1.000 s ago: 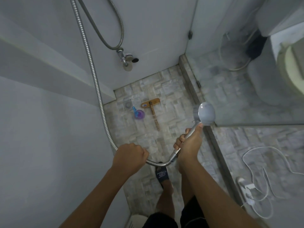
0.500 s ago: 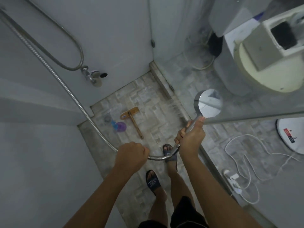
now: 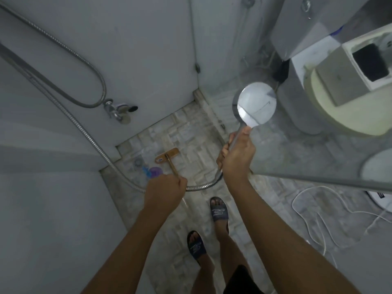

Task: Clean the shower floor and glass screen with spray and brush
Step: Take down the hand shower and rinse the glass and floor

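Fingers [image 3: 223, 154] wrapped on shower head [image 3: 257, 103], left hand [image 3: 165, 190] fisting hose [image 3: 91, 136]

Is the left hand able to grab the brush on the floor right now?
Probably not yet. The left hand is closed around the shower hose, and the brush lies down on the floor, well below it. The hand would need to let go and the person bend down.

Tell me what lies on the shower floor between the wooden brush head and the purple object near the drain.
In the head view, only bare wet tile lies between the brush and the purple object; the brush's handle runs just beside that gap.
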A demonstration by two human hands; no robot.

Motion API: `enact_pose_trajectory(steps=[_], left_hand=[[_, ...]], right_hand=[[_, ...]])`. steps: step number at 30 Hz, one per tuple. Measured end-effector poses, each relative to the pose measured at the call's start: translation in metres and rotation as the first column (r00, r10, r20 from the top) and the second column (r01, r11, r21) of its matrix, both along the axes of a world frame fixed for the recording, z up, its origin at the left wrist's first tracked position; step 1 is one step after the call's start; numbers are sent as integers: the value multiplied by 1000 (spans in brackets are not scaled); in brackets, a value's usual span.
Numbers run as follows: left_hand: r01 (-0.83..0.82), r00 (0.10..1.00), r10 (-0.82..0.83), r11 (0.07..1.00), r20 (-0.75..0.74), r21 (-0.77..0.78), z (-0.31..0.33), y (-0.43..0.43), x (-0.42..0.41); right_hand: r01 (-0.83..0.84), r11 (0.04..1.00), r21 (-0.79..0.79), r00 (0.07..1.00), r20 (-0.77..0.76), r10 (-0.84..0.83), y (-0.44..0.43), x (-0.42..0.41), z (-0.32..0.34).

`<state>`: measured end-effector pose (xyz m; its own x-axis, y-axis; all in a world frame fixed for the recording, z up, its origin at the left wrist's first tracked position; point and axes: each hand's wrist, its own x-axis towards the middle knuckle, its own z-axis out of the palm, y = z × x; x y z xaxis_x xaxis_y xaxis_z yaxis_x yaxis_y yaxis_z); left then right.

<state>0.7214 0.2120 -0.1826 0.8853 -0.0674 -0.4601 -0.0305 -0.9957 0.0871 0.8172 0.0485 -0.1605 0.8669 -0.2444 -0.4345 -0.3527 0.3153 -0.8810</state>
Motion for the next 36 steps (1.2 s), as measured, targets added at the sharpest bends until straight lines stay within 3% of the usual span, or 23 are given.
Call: enact_pose_trajectory(steps=[5,8,12,17,20,25,28,31,36], left_hand=[[-104,994,104,994,22,28,16,-1,31],[-320,945,320,947,59,-17,10,1,42],[-390,919,390,921,47,-15,11,16,33],[-297,954,299,952,-19,80,15,40,6],[-378,921,385,920,-65,103,18,42,-6],[-373,924,373,928,-80,17,21,42,-14],[-491,859,491,870,-143,38,19,41,-25],[-479,877,478,878,-57,-11,20,38,-30],[-510,857,507,860,-98,-8,22,40,-42]], right_hand=[[-29,999,13,1000,-4,29,8,34,2],[-117,990,78,986,-111,126,14,44,-4],[-145,974,173,951,-247,185,28,37,-16],[-133,960,247,918,-335,213,45,23,-23],[-148,963,224,925,-314,215,54,17,-22],[-180,953,245,915,-315,254,56,5,-25],[-164,952,257,912,-328,246,55,-3,-27],[-166,957,239,916,-323,240,55,-10,-29],[-160,959,232,928,-297,227,59,-20,-26]])
